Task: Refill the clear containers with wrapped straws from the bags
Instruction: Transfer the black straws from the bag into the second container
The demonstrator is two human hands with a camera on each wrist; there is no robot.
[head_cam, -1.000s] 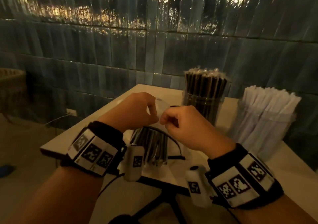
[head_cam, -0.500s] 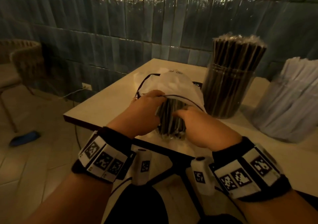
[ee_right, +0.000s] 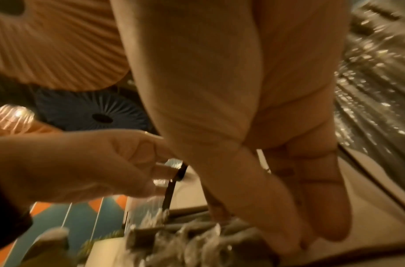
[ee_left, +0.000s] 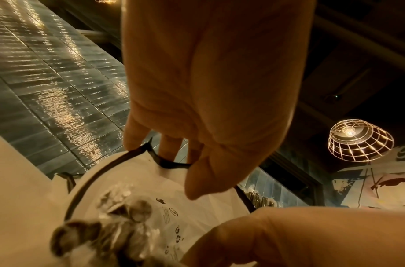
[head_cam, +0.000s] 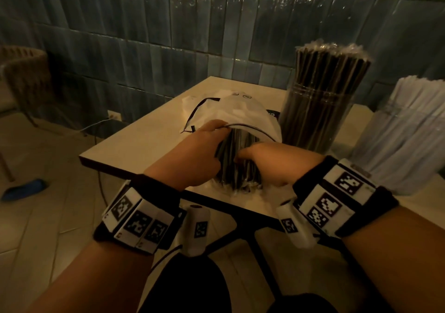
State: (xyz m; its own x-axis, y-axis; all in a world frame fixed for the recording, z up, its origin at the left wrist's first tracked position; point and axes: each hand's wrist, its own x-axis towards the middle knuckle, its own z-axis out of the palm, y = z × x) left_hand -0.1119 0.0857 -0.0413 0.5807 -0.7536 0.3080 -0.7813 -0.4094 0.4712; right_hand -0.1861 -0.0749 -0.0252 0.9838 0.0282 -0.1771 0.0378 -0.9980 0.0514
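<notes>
Left hand (head_cam: 192, 153) pinches the white bag's (head_cam: 243, 117) black-edged mouth at the counter's (head_cam: 134, 144) near edge; right hand (head_cam: 272, 161) grips dark wrapped straws (head_cam: 237, 156).

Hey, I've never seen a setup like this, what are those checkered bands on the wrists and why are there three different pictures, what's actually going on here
There is no machine here: a person works with bare hands, wearing wristbands with printed marker squares and small cameras. One picture comes from a camera on the head, looking down; the other two come from the wrists, looking along the fingers.

On the table lies a white plastic bag of dark wrapped straws. The left hand pinches the bag's dark-edged opening and holds it up. The right hand reaches in among the straws; whether it grips any is unclear.

Behind stand a clear container packed with dark straws and another container with white-wrapped ones.
</notes>
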